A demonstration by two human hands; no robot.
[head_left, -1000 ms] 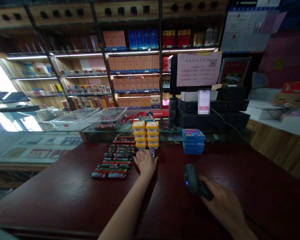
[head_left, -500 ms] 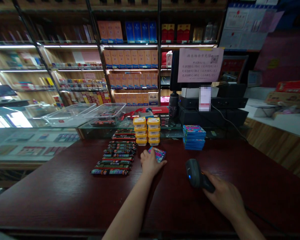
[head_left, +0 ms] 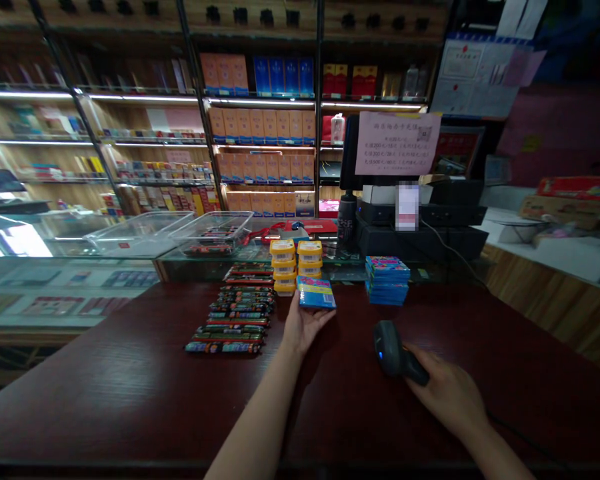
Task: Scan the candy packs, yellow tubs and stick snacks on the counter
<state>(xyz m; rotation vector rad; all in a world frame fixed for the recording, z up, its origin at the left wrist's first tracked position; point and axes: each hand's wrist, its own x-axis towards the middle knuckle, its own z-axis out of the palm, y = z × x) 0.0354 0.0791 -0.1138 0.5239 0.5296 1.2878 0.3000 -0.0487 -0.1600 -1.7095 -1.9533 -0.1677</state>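
Note:
My left hand [head_left: 301, 327] holds a small blue and pink packet [head_left: 315, 293] lifted above the dark red counter [head_left: 130, 387], in front of two stacks of yellow tubs [head_left: 296, 264]. My right hand [head_left: 447, 393] grips a black barcode scanner [head_left: 394, 352] that rests on the counter, its blue light showing. A stack of the same blue packets [head_left: 387, 280] stands right of the tubs. Rows of dark, long candy sticks [head_left: 235, 313] lie left of my left hand.
A cash register with a monitor and a pink notice [head_left: 397, 143] stands at the back right. Clear plastic trays [head_left: 180, 230] sit on a glass display case at the left. Shelves of boxed goods [head_left: 265, 133] fill the back wall. A cable runs from the scanner.
My left hand closed on the blue packet on the counter, then lifted it and tilted it upright. My right hand with the scanner stayed almost in place.

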